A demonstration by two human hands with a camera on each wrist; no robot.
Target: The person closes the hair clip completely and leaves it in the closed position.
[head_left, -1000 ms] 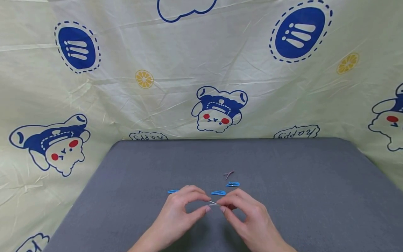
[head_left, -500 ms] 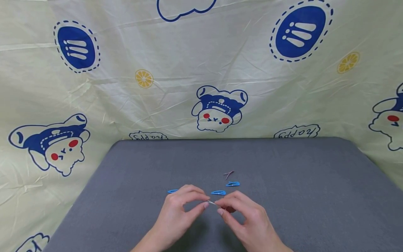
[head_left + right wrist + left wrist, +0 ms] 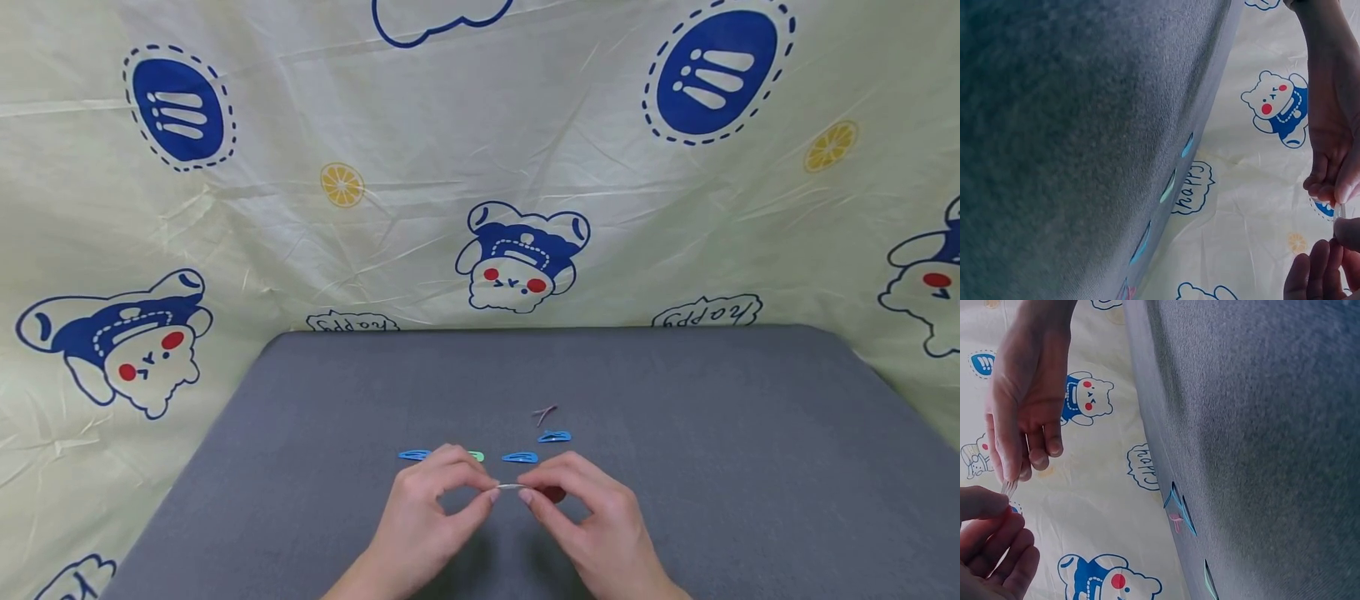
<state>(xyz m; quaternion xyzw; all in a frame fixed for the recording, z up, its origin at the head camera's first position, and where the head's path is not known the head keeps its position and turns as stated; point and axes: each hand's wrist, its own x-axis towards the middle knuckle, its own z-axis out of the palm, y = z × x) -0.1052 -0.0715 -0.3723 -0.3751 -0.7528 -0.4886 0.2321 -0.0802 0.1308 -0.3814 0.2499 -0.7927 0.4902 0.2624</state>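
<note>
The left hand (image 3: 429, 510) pinched one end of a slim, pale clip (image 3: 512, 487) between thumb and forefinger; the right hand (image 3: 594, 510) pinched the other end in the same way; the clip lay almost level between the fingertips, in the near middle of the scene, and it appeared to be held above the desk (image 3: 712, 433).

In my judgement, the main risk was a slip; the clip was narrow and only its ends were held, so an uneven squeeze could make it spring from the fingers and fall; if both hands bent it too strongly, it could also lose its shape. The hands could also disturb the nearby row, if they moved farther forward; it held a left blue clip (image 3: 414, 455), a green clip (image 3: 476, 457) partly hidden by the left hand, and a right blue clip (image 3: 520, 457); a farther blue clip (image 3: 555, 437) and a small, pinkish, forked piece (image 3: 545, 414) lay beyond.

The desk had a plain grey covering and rounded far corners; behind it and at both sides hung a pale, creased sheet (image 3: 420, 125), printed with bears in blue clothes (image 3: 522, 258), orange slices (image 3: 342, 185) and the word "happy".
</note>
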